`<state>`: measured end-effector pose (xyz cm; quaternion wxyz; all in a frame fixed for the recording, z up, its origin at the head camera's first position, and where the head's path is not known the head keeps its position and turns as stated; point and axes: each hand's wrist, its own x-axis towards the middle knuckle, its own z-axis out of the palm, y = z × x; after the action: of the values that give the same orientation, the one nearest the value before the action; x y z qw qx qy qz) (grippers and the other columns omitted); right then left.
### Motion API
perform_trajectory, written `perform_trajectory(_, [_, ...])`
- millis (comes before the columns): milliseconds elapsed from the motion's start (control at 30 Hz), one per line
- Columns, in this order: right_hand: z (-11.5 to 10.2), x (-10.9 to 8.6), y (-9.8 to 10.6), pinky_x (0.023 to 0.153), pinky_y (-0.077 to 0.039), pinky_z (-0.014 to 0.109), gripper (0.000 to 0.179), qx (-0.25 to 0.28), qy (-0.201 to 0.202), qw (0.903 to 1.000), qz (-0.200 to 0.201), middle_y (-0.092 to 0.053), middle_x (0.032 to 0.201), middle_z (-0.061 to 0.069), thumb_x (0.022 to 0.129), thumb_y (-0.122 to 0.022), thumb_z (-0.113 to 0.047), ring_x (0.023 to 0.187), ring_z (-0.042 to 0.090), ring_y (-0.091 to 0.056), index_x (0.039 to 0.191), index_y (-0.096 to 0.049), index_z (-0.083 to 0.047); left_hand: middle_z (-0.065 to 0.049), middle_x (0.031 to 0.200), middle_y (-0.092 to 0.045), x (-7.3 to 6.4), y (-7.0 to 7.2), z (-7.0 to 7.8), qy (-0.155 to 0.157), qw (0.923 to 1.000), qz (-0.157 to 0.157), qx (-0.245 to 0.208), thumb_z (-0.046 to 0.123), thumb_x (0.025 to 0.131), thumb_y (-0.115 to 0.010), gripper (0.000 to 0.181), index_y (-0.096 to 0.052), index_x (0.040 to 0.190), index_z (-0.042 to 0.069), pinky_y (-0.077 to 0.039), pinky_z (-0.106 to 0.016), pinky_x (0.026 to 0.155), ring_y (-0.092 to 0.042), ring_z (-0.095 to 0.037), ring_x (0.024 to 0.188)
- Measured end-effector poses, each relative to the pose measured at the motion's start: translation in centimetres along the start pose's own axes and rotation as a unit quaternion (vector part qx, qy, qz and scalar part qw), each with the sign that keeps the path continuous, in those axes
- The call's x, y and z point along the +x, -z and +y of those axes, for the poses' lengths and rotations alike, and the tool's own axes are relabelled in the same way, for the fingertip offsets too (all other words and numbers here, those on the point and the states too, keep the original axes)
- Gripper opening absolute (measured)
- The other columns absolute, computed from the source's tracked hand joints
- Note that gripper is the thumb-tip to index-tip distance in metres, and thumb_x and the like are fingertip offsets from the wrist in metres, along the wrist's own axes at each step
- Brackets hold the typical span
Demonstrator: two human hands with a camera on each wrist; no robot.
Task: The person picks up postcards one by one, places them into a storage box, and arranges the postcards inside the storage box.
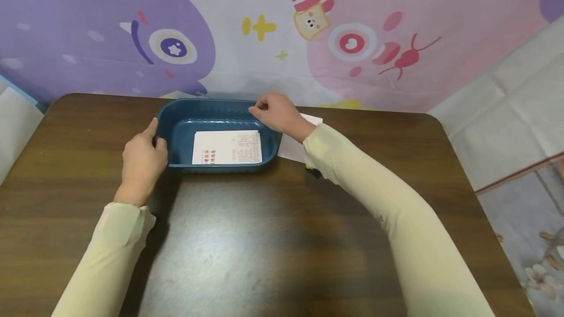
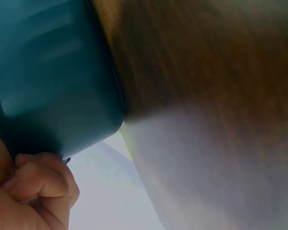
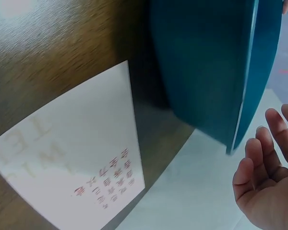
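A dark blue plastic basket [image 1: 207, 167], rectangular with rounded corners, stands near the table's back edge. White cards [image 1: 220, 143] printed with red and pale lettering lie inside it. My left hand [image 1: 144, 158] grips the basket's left end; in the left wrist view its curled fingers [image 2: 48, 177] press against the outer wall. Over the back right corner hovers my right hand [image 1: 278, 113], fingers loosely bent. The right wrist view has that hand's fingers [image 3: 252, 155] beside the rim, with nothing held. Right of the basket, another white card [image 3: 93, 148] lies on the table, partly under my right forearm.
The brown wooden table [image 1: 264, 238] has rounded back corners. A cartoon-printed cloth [image 1: 273, 72] hangs right behind it. Beside my right cuff, a small black and yellow thing [image 1: 314, 172] is mostly hidden by the sleeve.
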<state>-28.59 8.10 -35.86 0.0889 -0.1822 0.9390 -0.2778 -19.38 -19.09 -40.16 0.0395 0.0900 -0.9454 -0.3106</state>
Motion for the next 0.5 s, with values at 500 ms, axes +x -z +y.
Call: perform_trajectory(500, [3.2,-0.9,1.4,0.073,-0.043,0.030,0.028,0.020,-0.062,0.9975,0.026,-0.060,0.091,0.005,0.093,-0.052,-0.034,0.080,0.018,-0.051,0.099,-0.063,-0.009,-0.033,0.134,-0.044,0.1,0.0,0.0,-0.001,1.0000,0.003,0.001,0.014,0.093,-0.035,0.053,-0.031,0.145,0.006,-0.036,-0.043,0.064,-0.044,-0.036,0.078])
